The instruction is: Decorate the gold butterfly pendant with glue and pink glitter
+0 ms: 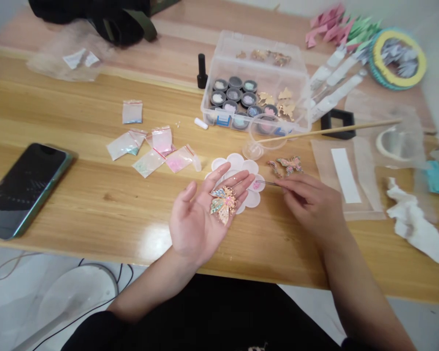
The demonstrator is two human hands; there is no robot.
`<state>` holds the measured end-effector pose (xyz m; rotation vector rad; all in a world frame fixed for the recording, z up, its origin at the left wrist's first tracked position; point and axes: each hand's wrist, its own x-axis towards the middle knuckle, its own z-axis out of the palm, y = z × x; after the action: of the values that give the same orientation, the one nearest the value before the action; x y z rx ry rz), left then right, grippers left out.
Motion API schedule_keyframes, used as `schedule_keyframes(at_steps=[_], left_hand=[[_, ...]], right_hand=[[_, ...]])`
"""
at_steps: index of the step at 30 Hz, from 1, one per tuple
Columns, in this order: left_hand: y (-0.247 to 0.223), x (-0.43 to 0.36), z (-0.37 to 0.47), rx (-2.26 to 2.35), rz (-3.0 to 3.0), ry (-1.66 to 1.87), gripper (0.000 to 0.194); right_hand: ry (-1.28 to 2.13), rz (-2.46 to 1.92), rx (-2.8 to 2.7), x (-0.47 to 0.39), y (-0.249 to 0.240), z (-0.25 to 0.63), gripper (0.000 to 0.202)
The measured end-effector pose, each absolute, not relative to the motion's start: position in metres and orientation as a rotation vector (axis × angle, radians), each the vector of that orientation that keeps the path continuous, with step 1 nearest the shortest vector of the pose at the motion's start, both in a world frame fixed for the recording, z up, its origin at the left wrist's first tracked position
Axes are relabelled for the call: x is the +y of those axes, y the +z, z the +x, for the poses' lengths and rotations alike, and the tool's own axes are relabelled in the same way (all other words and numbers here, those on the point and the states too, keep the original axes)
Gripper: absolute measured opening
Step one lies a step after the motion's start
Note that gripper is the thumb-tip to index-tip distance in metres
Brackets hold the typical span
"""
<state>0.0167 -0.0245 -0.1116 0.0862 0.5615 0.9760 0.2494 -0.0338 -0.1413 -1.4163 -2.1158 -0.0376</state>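
My left hand (199, 222) is palm up with its fingers spread, and a gold fairy-shaped charm (224, 204) with blue, green and pink wings lies across the palm and fingers. My right hand (312, 202) pinches thin metal tweezers (270, 183), whose tips are over pink bits in one well of a white flower-shaped palette (253, 198). Part of the palette is hidden behind my left fingers. Just beyond my right hand, a colourful butterfly charm (289, 165) lies on the table beside a smaller piece.
Behind the palette stand a clear box (256, 83) of small pots and gold pieces, and a clear cup with a wooden stick (329, 130) across it. Small bags (149, 162) and a phone (24, 187) lie left; white tissue (415, 222) lies right.
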Motion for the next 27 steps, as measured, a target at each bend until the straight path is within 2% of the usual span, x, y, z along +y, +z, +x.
schedule_keyframes(at_steps=[6, 14, 19, 27], left_hand=[[-0.112, -0.025, 0.018, 0.579, 0.085, 0.981, 0.050], [-0.110, -0.023, 0.019, 0.615, 0.078, 1.003, 0.050], [-0.108, -0.022, 0.022, 0.640, 0.059, 1.019, 0.048], [-0.111, -0.025, 0.023, 0.519, 0.089, 0.978, 0.048]], right_hand=[[0.006, -1.466, -2.094, -0.035, -0.143, 0.251, 0.029], [0.003, -1.414, -2.060, -0.036, -0.137, 0.249, 0.027], [0.126, -1.373, -1.981, -0.042, -0.121, 0.241, 0.025], [0.240, -1.310, -2.009, -0.056, -0.108, 0.225, 0.033]])
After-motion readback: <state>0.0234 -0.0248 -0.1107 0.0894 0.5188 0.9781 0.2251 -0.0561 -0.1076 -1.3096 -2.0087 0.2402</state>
